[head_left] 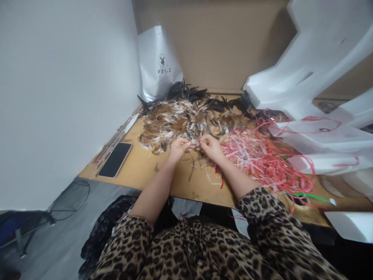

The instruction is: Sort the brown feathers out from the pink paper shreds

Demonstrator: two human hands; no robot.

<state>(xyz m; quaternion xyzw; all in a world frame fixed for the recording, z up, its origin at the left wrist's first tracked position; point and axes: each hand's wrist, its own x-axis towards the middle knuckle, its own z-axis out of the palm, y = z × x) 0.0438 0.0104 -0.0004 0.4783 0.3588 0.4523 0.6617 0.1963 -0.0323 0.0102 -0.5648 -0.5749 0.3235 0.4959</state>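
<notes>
My left hand (180, 150) and my right hand (211, 148) meet fingertip to fingertip just above the near side of a heap of feathers (170, 120). Each is closed in a pinch. Between the fingertips shows a small whitish piece with a trace of red, too small and blurred to name. Brown, white and black feathers spread behind both hands. Right of my right hand lies a tangled pile of pink, red and white ribbon strips (259, 159), some strands reaching near my wrist.
A phone (115, 160) lies on the wooden table (140, 171) at left, near thin sticks along the wall. A silver bag (159, 66) stands behind the feathers. White angular panels (291, 74) rise on the right. A black plastic bag (101, 233) is below the table.
</notes>
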